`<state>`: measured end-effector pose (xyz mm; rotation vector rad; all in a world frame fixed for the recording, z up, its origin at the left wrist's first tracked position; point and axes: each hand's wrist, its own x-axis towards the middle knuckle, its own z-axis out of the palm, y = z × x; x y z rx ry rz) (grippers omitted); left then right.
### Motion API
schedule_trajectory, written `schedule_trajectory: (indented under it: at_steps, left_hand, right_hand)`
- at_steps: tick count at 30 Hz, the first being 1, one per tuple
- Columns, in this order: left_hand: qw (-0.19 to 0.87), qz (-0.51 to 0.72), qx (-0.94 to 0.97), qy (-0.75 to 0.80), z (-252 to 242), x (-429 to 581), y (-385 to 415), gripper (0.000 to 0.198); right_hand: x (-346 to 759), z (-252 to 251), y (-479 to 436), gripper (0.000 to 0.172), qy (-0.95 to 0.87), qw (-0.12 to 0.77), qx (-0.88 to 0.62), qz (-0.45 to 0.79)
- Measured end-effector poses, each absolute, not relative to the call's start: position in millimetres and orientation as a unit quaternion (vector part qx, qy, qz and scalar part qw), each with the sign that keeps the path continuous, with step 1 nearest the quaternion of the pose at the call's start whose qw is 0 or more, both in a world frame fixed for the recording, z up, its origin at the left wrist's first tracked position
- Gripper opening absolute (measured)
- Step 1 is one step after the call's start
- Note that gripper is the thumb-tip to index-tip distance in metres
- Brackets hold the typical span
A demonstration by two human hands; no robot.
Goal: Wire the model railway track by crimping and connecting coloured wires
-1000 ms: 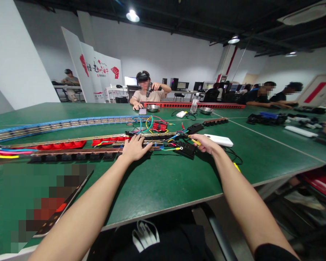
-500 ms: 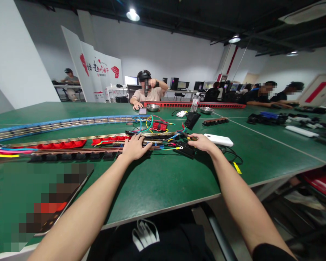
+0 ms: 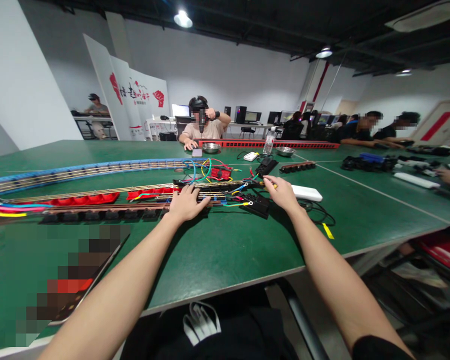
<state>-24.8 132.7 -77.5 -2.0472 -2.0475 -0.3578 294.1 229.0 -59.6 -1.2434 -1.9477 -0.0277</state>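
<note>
My left hand (image 3: 185,202) lies flat across the wired track assembly (image 3: 215,192), its fingers spread and its thumb pointing right. In my right hand (image 3: 282,192) is a slim screwdriver (image 3: 270,184) with a yellow handle, mostly covered by my fingers; its tip is too small to make out. It points left toward the assembly's right end. Just below that end sits a black plastic housing (image 3: 257,206), with a green wire and ring terminal (image 3: 250,203) beside it. A second black block (image 3: 267,166) stands behind my right hand.
Long brown rails on black supports (image 3: 97,212) run left, with a blue curved track (image 3: 78,171) behind. A white case (image 3: 307,193) and black cable lie right. Farther back are a water bottle (image 3: 269,142), metal bowls (image 3: 211,148) and a seated person (image 3: 206,125).
My right hand has shifted slightly up and now covers the left end of the white case. The black block behind it has tipped lower. My left hand stays in place.
</note>
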Motion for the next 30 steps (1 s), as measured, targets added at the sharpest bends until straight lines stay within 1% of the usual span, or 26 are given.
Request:
schedule_trajectory:
  at_steps: [3, 7, 10, 13, 15, 19, 22, 25, 30]
  left_hand:
    - [0.105, -0.123, -0.698, -0.698, -77, -25, 133, 0.070]
    - [0.104, -0.123, -0.697, -0.698, -79, -27, 134, 0.069]
    - [0.102, -0.128, -0.698, -0.697, -79, -28, 135, 0.069]
    - [0.098, -0.136, -0.696, -0.698, -78, -27, 136, 0.070]
    - [0.098, -0.139, -0.695, -0.699, -77, -26, 135, 0.070]
    - [0.103, -0.140, -0.694, -0.699, -75, -25, 134, 0.069]
    - [0.107, -0.143, -0.694, -0.697, -74, -24, 134, 0.069]
    - [0.107, -0.149, -0.695, -0.695, -74, -24, 134, 0.069]
    - [0.111, -0.148, -0.696, -0.694, -75, -24, 134, 0.069]
  right_hand:
    - [288, -62, 230, 0.041, -0.748, 0.432, -0.500, 0.072]
    - [281, -63, 230, 0.044, -0.684, 0.476, -0.507, 0.219]
    - [278, -62, 231, 0.044, -0.611, 0.514, -0.494, 0.344]
    - [276, -59, 230, 0.042, -0.521, 0.531, -0.506, 0.437]
    - [274, -57, 228, 0.040, -0.483, 0.537, -0.507, 0.470]
    - [268, -53, 223, 0.034, -0.473, 0.553, -0.499, 0.471]
    - [269, -50, 221, 0.032, -0.406, 0.564, -0.487, 0.529]
    - [274, -47, 220, 0.033, -0.337, 0.549, -0.483, 0.593]
    - [279, -45, 221, 0.033, -0.327, 0.518, -0.485, 0.624]
